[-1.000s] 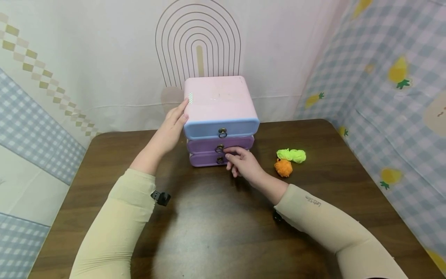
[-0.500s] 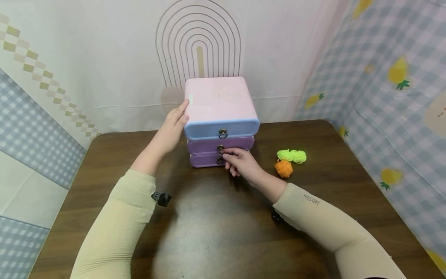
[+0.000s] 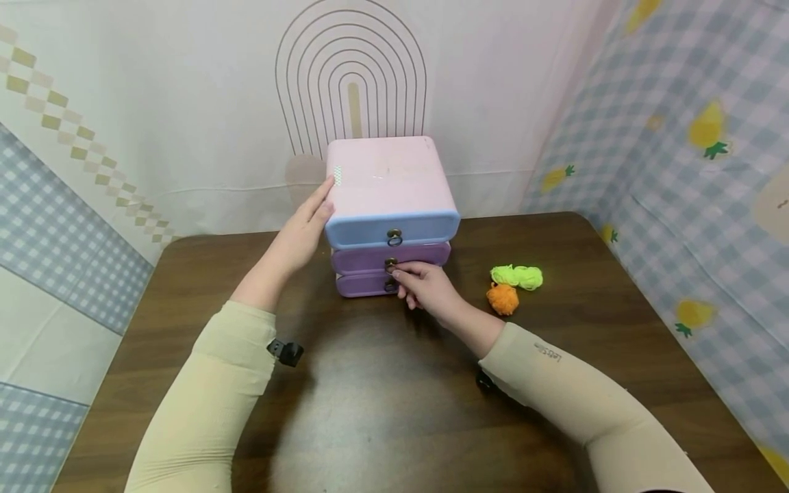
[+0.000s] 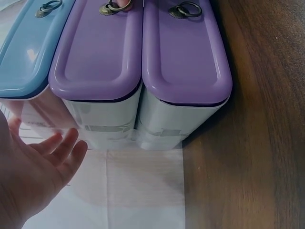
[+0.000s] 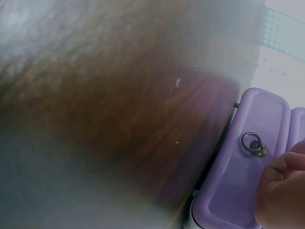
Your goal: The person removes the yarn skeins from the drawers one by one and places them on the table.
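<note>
A stack of three drawers stands at the back of the table: a pink top (image 3: 394,178) with a blue front (image 3: 357,233), above a middle purple drawer (image 3: 357,259) and a bottom purple drawer (image 3: 360,284). My left hand (image 3: 298,233) rests against the stack's upper left side, fingers extended. The thumb and forefinger of my right hand (image 3: 431,287) pinch the ring pull (image 4: 114,7) on the middle drawer. All three drawer fronts look pushed in. In the right wrist view, the bottom drawer's ring (image 5: 251,142) hangs free beside the hand.
A bundle of neon yellow-green yarn (image 3: 516,276) and a small orange yarn ball (image 3: 502,298) lie on the brown wooden table (image 3: 394,411), right of the drawers. A patterned cloth (image 3: 493,89) hangs behind the table.
The right hand has moved slightly left, and its fingertips have closed on the middle drawer's ring. The left hand has stayed against the stack's side.
</note>
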A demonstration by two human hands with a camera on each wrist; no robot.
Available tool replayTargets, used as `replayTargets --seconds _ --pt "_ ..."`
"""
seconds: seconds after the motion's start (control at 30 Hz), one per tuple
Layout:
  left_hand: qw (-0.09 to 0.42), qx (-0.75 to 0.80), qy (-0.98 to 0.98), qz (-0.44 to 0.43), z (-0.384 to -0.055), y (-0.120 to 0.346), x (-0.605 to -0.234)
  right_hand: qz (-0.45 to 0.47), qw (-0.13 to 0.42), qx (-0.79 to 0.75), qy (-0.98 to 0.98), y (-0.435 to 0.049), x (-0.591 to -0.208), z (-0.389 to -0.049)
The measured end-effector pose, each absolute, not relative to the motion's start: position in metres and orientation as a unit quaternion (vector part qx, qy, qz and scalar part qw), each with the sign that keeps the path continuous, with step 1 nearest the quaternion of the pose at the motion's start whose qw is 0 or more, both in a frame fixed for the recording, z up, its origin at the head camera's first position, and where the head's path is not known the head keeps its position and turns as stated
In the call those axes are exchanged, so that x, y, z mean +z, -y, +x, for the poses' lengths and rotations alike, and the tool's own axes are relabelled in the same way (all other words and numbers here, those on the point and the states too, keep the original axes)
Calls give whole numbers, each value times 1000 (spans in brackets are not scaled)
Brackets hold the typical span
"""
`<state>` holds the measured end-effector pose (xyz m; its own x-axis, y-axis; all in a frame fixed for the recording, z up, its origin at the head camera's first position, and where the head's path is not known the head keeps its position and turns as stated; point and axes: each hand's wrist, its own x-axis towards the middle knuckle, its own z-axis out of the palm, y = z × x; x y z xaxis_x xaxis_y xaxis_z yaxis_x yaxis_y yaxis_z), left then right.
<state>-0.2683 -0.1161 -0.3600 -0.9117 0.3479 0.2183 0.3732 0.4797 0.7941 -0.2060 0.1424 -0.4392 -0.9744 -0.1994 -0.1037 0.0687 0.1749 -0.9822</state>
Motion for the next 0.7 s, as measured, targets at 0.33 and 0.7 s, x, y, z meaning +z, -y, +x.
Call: replayTargets --seconds 0.33,0.7 --pt "9 -472 858 -203 -266 114 -359 -46 100 -610 -785 -140 -433 -202" --pt "11 -477 857 -195 -267 114 -360 -48 100 -603 -790 -144 -438 -198"
